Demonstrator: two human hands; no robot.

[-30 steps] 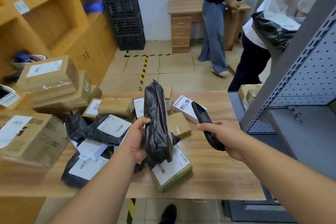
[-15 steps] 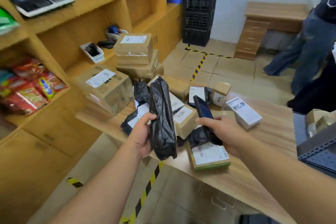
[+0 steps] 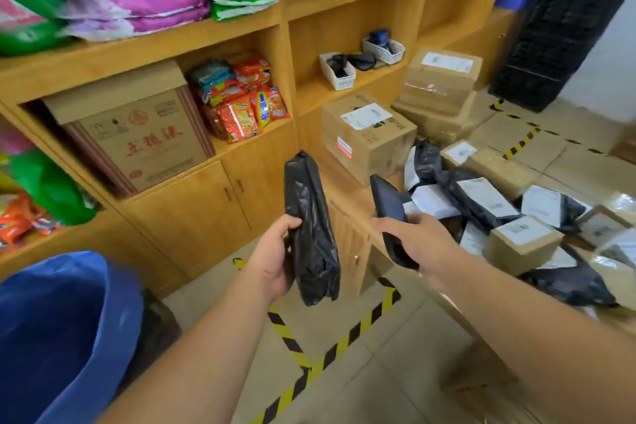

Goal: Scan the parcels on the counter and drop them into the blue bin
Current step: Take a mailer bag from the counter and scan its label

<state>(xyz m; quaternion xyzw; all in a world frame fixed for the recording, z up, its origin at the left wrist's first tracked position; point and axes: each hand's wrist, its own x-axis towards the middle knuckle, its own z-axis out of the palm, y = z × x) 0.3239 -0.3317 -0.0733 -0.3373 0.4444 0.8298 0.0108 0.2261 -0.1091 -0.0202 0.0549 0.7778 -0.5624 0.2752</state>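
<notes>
Parcel, black poly bag, upright in left hand w/ fingers wrapped round its edge, has swung off the desk toward bin low-left of the fingers; right hand grips scanner, so probably scanned, drop next.

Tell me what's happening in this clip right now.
A person is sorting parcels. The left hand grips a black poly-bag parcel upright over the floor, off the counter. The right hand holds a black handheld scanner. The blue bin sits lower left; the parcel is not in it yet. More parcels remain on the counter.
</notes>
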